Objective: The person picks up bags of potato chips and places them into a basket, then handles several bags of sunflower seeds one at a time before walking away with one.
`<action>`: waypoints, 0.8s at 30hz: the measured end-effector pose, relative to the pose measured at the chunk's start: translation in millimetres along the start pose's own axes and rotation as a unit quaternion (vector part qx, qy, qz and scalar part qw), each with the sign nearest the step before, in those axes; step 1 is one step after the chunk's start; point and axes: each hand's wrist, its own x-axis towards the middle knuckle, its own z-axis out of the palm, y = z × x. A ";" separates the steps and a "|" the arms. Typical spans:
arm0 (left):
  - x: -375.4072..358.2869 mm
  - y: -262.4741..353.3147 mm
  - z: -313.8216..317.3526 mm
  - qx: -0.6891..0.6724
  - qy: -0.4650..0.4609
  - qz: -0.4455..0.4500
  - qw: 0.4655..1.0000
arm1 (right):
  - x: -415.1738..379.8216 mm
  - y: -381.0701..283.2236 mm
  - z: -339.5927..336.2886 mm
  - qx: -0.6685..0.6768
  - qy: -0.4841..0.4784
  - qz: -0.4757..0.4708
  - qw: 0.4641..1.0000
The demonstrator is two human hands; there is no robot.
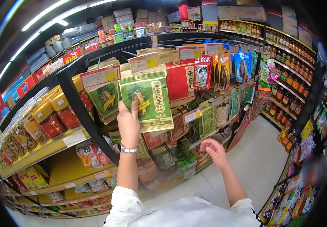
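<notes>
My left hand [128, 123], a watch on its wrist, grips the lower left edge of a green and cream bag of sunflower seeds [144, 99]. The thumb lies over the front and the other fingers go behind it. The bag's top overlaps a price tag [144, 62] on the hanging rack. Just left of it hangs a similar green bag [106, 100], and a red packet [179, 81] is to its right. My right hand [214, 152] is held in the air before the lower hanging packets, fingers curled in with nothing visible in them.
At left, a shelf [71, 138] holds jars and bagged snacks. Orange and blue packets [242, 64] hang farther right along the rack. Bottles [290, 79] line the shelves at the far right, past a tiled aisle floor [259, 147]. More snack bags [301, 189] stand at the right edge.
</notes>
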 end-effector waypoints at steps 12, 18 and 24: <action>-0.9 -8.6 23.9 0.123 0.089 0.058 0.987 | 187.8 -70.9 -37.9 -0.318 0.102 -0.264 0.905; -7.0 -0.6 29.0 0.161 0.134 0.046 0.977 | 246.3 -46.9 -32.5 -0.212 -0.005 -0.163 0.964; -10.4 11.3 29.5 0.188 0.126 -0.011 0.974 | 240.7 -49.9 -25.8 -0.228 -0.013 -0.155 0.961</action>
